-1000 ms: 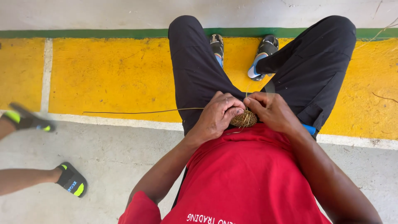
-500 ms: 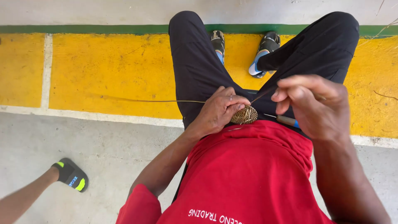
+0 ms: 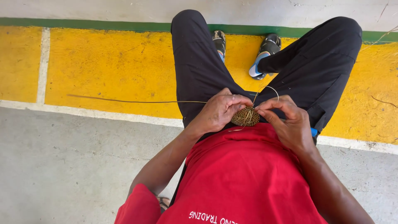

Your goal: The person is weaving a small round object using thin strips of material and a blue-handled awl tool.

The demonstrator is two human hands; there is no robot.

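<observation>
Just one camera here, strapped to the person's head and pointed almost straight down over their own chest and lap. It's close in: the red shirt fills the bottom of the frame, and the black trousers run up to the sandalled feet near the top. Past the legs you get the yellow painted floor band and the grey concrete nearer. No second view to overlap with.

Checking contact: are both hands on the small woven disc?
Yes: the left hand and right hand both pinch the woven disc from either side.
</observation>
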